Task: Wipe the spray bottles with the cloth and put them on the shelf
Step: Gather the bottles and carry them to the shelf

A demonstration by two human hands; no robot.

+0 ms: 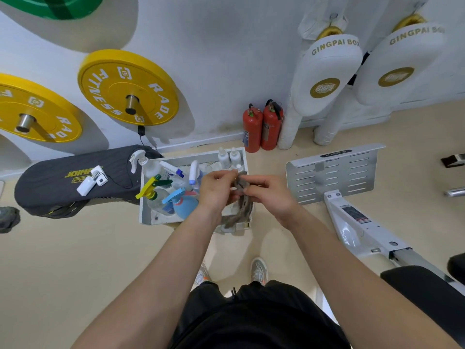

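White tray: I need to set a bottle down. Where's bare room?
Free: the beige floor in front of the white shallow tray, and its far strip beside the two small white bottles. Crowded: its left half, packed with plastic spray bottles.

light: bright, even | shadows: soft, behind weight plates | edges: strong fisheye bending | focus: slightly soft

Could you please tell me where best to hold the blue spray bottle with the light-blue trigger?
Put the grip on the neck of the blue spray bottle, under its light-blue trigger, coming from above and the near side: it seems upright by the near tray wall, with other bottles crowding behind it.
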